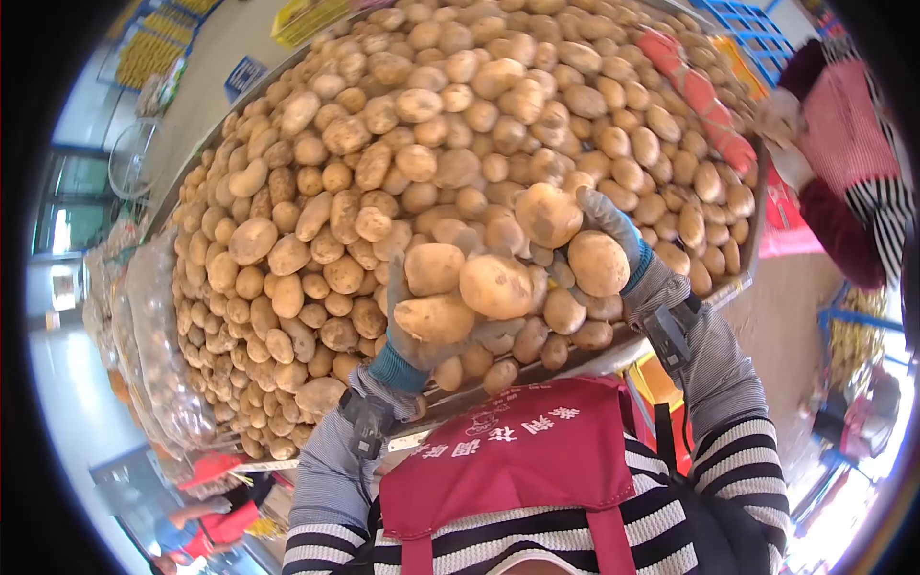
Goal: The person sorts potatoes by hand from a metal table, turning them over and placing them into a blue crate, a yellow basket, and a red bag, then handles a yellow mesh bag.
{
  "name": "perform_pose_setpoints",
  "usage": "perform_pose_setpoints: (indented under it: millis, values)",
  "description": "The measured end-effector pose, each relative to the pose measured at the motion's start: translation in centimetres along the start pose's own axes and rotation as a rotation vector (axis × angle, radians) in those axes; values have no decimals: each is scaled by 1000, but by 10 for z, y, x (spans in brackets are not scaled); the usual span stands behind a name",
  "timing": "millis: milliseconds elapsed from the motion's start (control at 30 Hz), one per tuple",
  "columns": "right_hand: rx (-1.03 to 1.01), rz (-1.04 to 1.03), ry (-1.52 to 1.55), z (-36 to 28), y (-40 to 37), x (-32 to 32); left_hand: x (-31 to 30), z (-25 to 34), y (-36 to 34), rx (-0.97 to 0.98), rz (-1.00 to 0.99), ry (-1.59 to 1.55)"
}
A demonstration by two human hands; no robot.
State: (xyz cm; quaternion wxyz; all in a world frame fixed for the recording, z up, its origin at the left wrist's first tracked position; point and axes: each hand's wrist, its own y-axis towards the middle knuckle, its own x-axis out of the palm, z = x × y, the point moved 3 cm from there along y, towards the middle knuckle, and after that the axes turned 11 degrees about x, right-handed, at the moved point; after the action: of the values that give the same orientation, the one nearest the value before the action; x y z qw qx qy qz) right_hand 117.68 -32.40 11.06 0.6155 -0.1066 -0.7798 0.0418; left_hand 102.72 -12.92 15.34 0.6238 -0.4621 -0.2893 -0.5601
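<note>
From the head camera, we cup mottled oval potatoes [434, 318] in our gloved left hand [408, 347] and curl our right hand [620, 237] around rounder potatoes [598, 264], over a dusty, lumpy heap [415, 163]; blur perhaps masks the grip

floor [788, 311]: brownish right, paler upper left | glazing [81, 176]: dark-framed, far left | glare [867, 503]: lower right

Left grip [419, 346] half-hidden behind potatoes [434, 318]

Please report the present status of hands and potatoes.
Left hand cupping potatoes. Right hand likewise. Potato pile beneath. Red bundle on pile, clear of both hands.
</note>
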Motion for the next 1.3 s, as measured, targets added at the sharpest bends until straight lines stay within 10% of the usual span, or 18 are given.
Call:
perform_pose_setpoints:
  millis: [533, 800, 867, 933, 1000, 1133, 1300]
  values:
    - [-581, 641, 395, 220, -282, -24, 102, -256, 9, -943, 22, 15]
    - [-688, 730, 673, 280, -346, -109, 37, -396, 40, -1164, 33, 351]
    - [-708, 1186, -140, 317, -362, -196, 11, -403, 49, -1116, 42, 594]
    - [-600, 1367, -321, 299, -358, -211, 2, -386, 48, -1109, 5, 663]
    - [-380, 1349, 192, 253, -344, -147, 11, -351, 45, -1070, 26, 705]
    - [-57, 1388, -946, 169, -312, -70, 35, -247, 52, -853, -192, 680]
    - [-462, 1360, -1844, 51, -219, -59, -12, -116, 56, -361, 100, 812]
